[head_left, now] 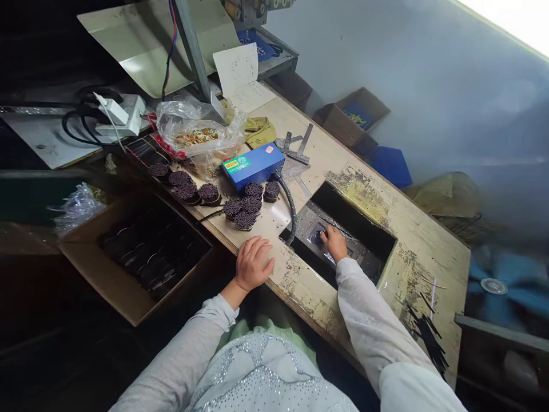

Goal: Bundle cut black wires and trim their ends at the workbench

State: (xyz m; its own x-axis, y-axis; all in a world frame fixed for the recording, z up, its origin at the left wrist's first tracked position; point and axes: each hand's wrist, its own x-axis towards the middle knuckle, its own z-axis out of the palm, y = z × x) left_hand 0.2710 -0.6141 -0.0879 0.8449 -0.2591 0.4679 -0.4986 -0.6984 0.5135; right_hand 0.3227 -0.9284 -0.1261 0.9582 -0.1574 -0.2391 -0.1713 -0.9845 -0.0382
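Note:
My left hand [254, 263] lies flat on the table's front edge, fingers loosely stretched and holding nothing. Close in front of it stand several round bundles of dark thin strands [245, 221], tied with bands. Inside a rectangular recess [388, 258] in the tabletop, my right hand [335, 244] has its fingers closed on a small dark bundle, mostly hidden by the fingers. That bundle is at a shiny metal pan [316, 233], low in the recess; whether it touches the surface I cannot tell.
A blue box [254, 166] with a grey flexible hose [292, 209] stands left of the recess. Behind are a plastic bag [201, 134] and a caliper [298, 146]. Black strips [431, 343] lie at right. A carton [128, 257] of dark bundles stands left, below the tabletop.

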